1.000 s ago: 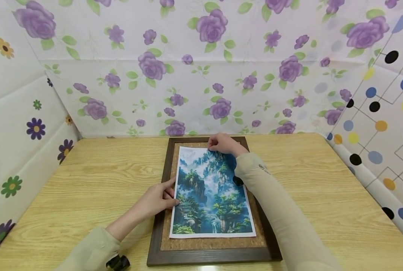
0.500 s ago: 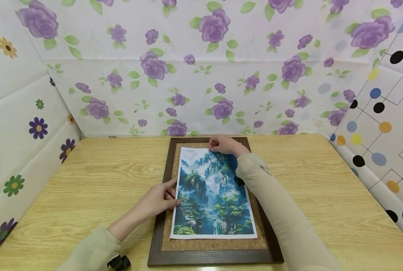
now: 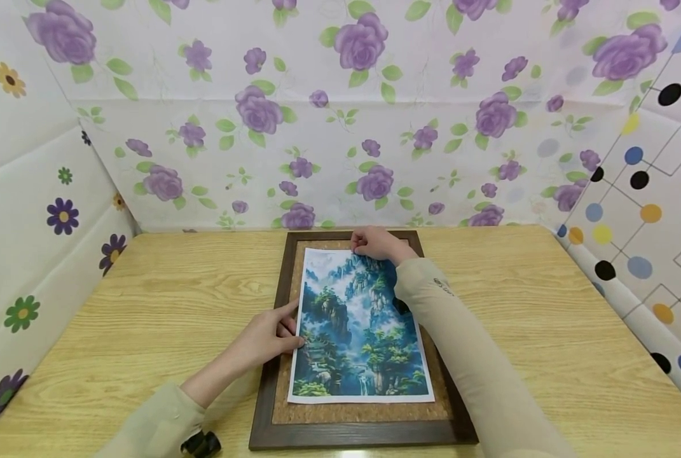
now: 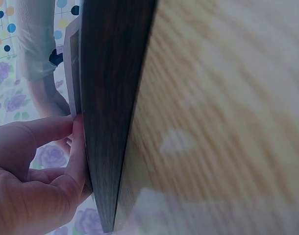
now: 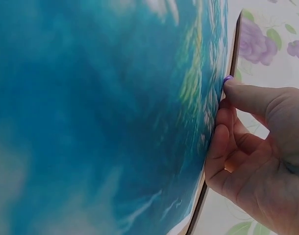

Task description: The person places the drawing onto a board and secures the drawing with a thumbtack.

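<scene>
A landscape print [image 3: 357,337] with blue mountains lies on a cork board [image 3: 363,413] in a dark wooden frame [image 3: 363,434]. At the print's left edge, my left hand [image 3: 262,337] pinches the paper between thumb and index finger, which meet at the white edge in the left wrist view. My right hand [image 3: 374,243] is at the top edge with curled fingers. In the right wrist view its thumb presses a small purple push pin [image 5: 228,79] against the paper's edge; the pin's point is hidden. The right forearm covers part of the print's right side.
The board lies on a light wooden table [image 3: 191,280]. A floral sheet [image 3: 317,140] rises behind it, with a flowered sheet [image 3: 48,254] at left and a dotted sheet [image 3: 649,254] at right. Both forearms reach in from the near side.
Both hands and the print keep their places. Only the head view has shifted slightly, and the right sleeve and wrist appear turned a little.
</scene>
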Motion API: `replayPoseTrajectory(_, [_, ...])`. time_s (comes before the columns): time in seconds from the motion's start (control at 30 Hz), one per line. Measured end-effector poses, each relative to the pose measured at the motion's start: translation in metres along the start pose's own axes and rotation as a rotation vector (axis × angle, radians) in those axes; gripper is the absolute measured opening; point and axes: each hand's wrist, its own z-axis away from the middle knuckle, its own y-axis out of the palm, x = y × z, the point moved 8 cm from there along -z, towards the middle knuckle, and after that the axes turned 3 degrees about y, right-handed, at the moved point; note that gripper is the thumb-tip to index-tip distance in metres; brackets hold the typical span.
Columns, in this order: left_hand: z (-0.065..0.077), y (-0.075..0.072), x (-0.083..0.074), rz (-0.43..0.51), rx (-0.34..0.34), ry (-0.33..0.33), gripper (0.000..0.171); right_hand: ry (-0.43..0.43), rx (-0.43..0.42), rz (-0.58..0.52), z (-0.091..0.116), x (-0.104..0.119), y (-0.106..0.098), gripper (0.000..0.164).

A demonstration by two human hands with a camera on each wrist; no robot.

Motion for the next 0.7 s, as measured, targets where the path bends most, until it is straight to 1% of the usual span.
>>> replayPoseTrajectory(0.13, [-0.0008, 0.0007, 0.0007, -0.004, 0.001, 0.002, 0.075, 0.012, 0.002, -0.002, -0.0001, -0.0014, 0.0005, 0.01])
replayPoseTrajectory(0.4, [-0.0024, 0.0016, 0.0015, -0.01, -0.004, 0.001, 0.075, 0.01, 0.004, -0.013, 0.0003, -0.0026, -0.0005, 0.01])
replayPoseTrajectory(0.7, [-0.0005, 0.0001, -0.0005, -0.018, -0.006, 0.006, 0.075, 0.012, -0.013, -0.039, -0.0005, -0.0016, -0.0006, 0.013])
